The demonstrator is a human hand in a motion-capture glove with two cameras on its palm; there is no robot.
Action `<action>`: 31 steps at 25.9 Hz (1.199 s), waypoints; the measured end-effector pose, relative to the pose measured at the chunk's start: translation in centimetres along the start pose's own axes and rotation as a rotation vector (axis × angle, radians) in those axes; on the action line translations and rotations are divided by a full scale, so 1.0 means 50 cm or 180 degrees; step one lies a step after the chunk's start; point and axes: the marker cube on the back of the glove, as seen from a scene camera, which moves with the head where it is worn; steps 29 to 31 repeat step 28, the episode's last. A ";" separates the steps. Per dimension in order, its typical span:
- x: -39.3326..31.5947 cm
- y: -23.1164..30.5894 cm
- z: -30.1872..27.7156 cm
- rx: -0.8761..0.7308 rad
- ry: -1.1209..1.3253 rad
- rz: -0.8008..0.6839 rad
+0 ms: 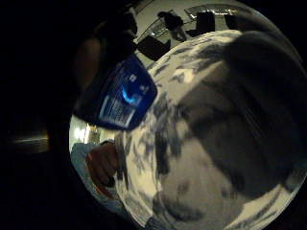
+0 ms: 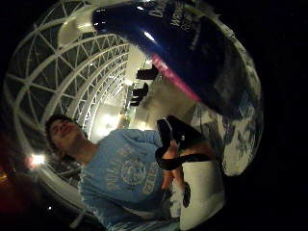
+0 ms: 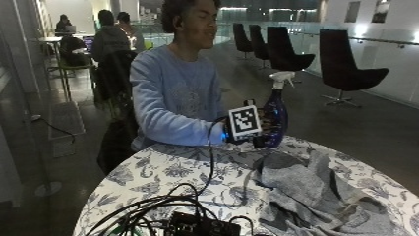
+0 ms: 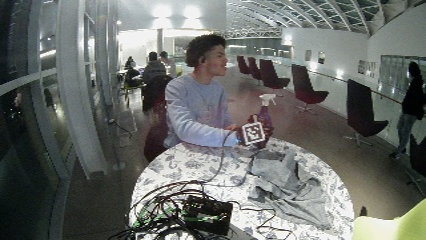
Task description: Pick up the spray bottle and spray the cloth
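At the far edge of the round table (image 3: 164,172), the gloved right hand (image 3: 258,132) has its fingers wrapped around the body of the dark blue spray bottle (image 3: 275,115), holding it upright above the patterned tablecloth, white trigger head on top. Just in front of the bottle, nearer the middle of the table, the grey cloth (image 3: 308,189) lies rumpled. A tangle of black cables (image 3: 157,206) sits on the near side.

Dim indoor hall, lit from overhead.
Ceiling lights glare at twelve o'clock; palm views dark-rimmed, blurred, strongly bowed.
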 end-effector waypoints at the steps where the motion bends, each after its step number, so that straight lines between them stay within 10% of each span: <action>1: -0.002 0.029 -0.018 0.0033 0.0164 0.0060; 17: -0.015 0.490 -0.194 0.0350 0.2254 0.0930; 31: -0.015 0.577 -0.227 0.0501 0.2411 0.1063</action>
